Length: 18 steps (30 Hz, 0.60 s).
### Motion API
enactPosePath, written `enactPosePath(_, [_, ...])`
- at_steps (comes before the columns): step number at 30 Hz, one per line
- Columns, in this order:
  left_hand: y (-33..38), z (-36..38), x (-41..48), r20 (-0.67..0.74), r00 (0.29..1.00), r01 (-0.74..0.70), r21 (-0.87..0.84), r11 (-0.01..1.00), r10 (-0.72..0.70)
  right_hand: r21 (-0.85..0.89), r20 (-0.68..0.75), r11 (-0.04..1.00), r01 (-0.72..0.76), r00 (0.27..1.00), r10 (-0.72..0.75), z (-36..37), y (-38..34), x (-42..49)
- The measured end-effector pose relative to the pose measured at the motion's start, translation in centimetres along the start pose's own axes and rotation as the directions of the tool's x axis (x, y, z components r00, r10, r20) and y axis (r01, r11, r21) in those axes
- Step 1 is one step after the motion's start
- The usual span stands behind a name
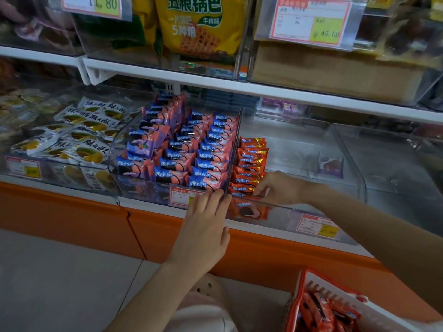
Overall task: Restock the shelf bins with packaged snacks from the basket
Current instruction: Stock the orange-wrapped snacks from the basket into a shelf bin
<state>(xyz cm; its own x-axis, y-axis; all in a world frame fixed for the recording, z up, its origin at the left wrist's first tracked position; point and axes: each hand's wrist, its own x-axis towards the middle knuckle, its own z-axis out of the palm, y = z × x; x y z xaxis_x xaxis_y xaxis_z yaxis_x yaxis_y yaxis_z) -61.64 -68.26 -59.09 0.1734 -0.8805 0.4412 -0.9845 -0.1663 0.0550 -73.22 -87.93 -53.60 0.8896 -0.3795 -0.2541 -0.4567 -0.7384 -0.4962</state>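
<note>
Down at the lowest shelf, a clear plastic bin (pixel 350 161) holds a single row of orange foil-wrapped snack packets (pixel 251 164) standing on edge against its left wall. The right hand (pixel 280 188) reaches over the bin's front wall, fingers curled down and pinching the nearest packet at the front of that row. The left hand (pixel 206 226) is released and flat, fingers straight, its fingertips resting on the front rim just where this bin meets the neighbouring bin of blue-and-pink snack packets (pixel 191 152), which is packed in tight rows. Farther left, white packets with yellow pictures (pixel 79 130) lie heaped in another clear bin. A red-and-yellow price label (pixel 317 227) is stuck to the front of the bin being filled. Below runs the shelf's orange base (pixel 72 212). At the lower right, well apart from the bins, sits a red plastic basket with a white rim (pixel 299 295), and loose orange packets (pixel 321 312) of the same kind lie inside it. Overhead, a large yellow snack bag (pixel 201 25) stands in an upper bin.
</note>
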Motion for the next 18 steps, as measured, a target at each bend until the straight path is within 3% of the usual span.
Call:
enactPosePath(6, [0.1,0.2,0.0,-0.026,1.0,0.002,-0.023,1.0,-0.002,0.073,-0.044,0.997,-0.003,0.999,0.007,0.7,1.0,-0.1])
enactPosePath(13, [0.0,0.1,-0.1,-0.021,1.0,-0.011,0.002,1.0,0.011,-0.197,0.111,0.98,0.014,0.994,0.008,-0.2,-0.8,1.7])
enactPosePath(18, [0.0,0.0,-0.1,-0.003,1.0,-0.016,0.02,1.0,0.016,-0.275,0.016,0.959,0.066,0.998,-0.064,0.4,-0.8,0.8])
